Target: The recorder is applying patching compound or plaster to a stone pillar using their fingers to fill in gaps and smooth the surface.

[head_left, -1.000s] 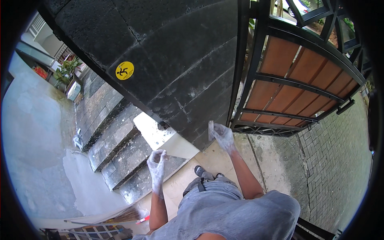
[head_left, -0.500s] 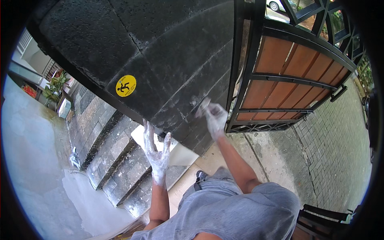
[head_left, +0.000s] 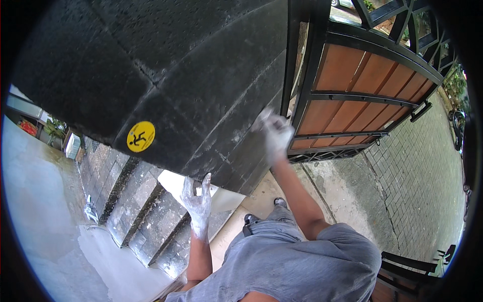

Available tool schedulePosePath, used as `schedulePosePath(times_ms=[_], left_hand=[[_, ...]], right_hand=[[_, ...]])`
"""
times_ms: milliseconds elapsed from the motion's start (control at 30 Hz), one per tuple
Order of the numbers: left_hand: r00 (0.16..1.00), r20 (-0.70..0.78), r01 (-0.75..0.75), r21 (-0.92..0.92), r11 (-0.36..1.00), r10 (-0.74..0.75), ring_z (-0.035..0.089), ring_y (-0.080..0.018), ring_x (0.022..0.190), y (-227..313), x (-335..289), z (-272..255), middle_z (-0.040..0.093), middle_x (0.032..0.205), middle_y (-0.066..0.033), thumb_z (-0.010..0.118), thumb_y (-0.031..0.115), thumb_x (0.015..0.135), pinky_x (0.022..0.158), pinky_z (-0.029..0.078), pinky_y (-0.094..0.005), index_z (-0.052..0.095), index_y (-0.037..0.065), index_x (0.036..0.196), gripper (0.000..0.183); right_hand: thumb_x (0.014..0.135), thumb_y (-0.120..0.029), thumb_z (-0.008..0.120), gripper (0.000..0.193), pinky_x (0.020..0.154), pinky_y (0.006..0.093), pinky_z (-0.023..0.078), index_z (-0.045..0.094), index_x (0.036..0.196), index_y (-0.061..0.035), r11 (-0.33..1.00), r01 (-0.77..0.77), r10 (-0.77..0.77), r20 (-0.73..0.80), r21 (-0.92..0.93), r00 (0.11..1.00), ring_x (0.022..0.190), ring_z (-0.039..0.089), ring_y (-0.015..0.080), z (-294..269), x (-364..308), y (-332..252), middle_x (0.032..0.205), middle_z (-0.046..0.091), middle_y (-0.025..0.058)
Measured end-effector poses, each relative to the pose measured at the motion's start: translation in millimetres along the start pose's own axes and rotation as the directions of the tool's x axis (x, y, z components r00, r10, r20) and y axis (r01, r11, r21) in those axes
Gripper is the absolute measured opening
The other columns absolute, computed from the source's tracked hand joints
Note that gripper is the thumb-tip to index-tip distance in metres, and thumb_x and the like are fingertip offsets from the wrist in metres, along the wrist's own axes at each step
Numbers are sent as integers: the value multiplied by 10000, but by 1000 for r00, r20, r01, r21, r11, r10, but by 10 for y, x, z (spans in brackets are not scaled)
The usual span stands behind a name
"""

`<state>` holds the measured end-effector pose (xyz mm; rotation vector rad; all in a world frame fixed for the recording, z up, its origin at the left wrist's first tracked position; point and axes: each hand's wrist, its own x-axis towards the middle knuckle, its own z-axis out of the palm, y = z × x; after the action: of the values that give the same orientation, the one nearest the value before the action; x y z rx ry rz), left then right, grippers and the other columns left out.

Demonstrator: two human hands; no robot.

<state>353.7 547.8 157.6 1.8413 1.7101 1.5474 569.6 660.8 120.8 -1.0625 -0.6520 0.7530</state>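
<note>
My right hand [head_left: 278,140], white with powder and smeared by motion, is at the right part of a dark stone-like wall [head_left: 201,90]. Pinched in its fingers is a small pale flat piece [head_left: 262,119], pressed near or on the wall; its kind is too blurred to name. At the wall's lower edge, my left hand [head_left: 197,204] is raised with thumb and fingers apart, also coated white. Behind it lies a white flat board or slab [head_left: 226,199]; whether the hand touches it I cannot tell. Whitish smears and pale joint lines mark the wall.
A round yellow sticker [head_left: 141,136] is on the wall. Stone steps [head_left: 146,211] lie at the left beside a pale wall [head_left: 45,201]. A black metal gate with brown panels [head_left: 362,110] stands at the right, over brick paving [head_left: 412,181].
My right hand has moved slightly right and up along the wall with the pale piece. My left hand is a little lower. The view has shifted, so the sticker appears lower and further left.
</note>
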Motion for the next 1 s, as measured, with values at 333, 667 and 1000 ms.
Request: schedulePosePath(times_ms=[333, 667, 1000], left_hand=[[979, 60, 196, -26, 980, -194, 601, -117, 912, 6, -63, 9, 684, 1024, -84, 674, -14, 843, 808, 478, -278, 617, -21, 1144, 307], [974, -8, 228, -48, 973, -228, 595, -143, 975, 148, -116, 90, 653, 1077, -104, 703, -19, 820, 856, 484, -290, 600, -42, 1137, 334], [854, 94, 491, -477, 729, -512, 645, -145, 739, 221, -924, 560, 657, 896, -107, 601, 156, 940, 663, 536, -281, 602, 10, 975, 150]], right_hand=[[884, -111, 677, 119, 628, 248, 513, 607, 846, -23, 994, -2, 2, -1, 109, 1000, 662, 637, 107, 23, -212, -169, 744, 679, 57], [862, -148, 715, 187, 613, 268, 523, 603, 918, -10, 871, -479, 468, 484, -110, 739, 705, 631, 107, -236, -1115, -85, 806, 659, 64], [881, -246, 698, 243, 617, 249, 505, 661, 924, -9, 944, -226, 329, 601, -243, 729, 654, 585, 77, -715, -750, -209, 816, 630, 51]])
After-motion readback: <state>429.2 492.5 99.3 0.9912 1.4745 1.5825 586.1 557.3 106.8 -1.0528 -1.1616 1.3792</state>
